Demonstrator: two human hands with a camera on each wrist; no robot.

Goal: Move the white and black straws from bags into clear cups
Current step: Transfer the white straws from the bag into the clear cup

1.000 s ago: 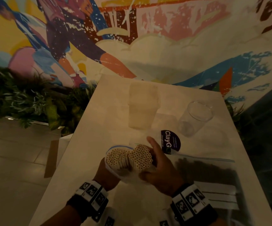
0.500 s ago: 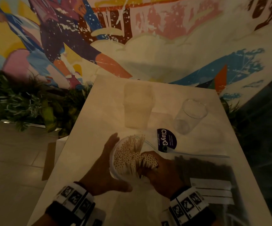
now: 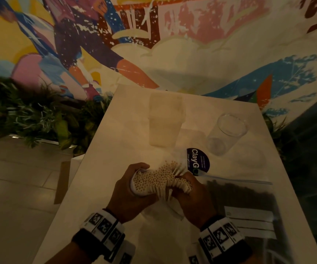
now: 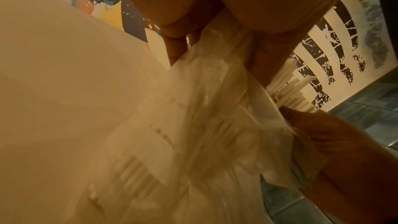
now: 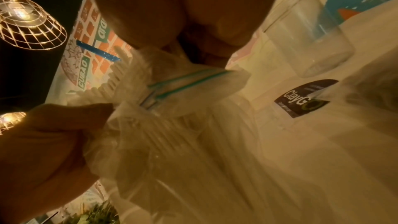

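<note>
A thick bundle of white straws stands up out of a clear zip bag near the table's front. My left hand grips the bag and bundle from the left. My right hand grips the straws from the right, and some fan out over its fingers. The bag's blue-green zip strip shows under my right palm. An empty clear cup stands at the back right. A second clear cup stands at the back centre. A clear bag of black straws lies flat at the right.
A round dark "ClayGo" sticker sits on the pale table between the cups and my hands. Green plants line the floor to the left. A painted mural wall rises behind the table's far edge.
My left hand has shifted from cupping the bag's side to gripping the bundle tightly. The straws have gathered between both hands and fan out to the right.
</note>
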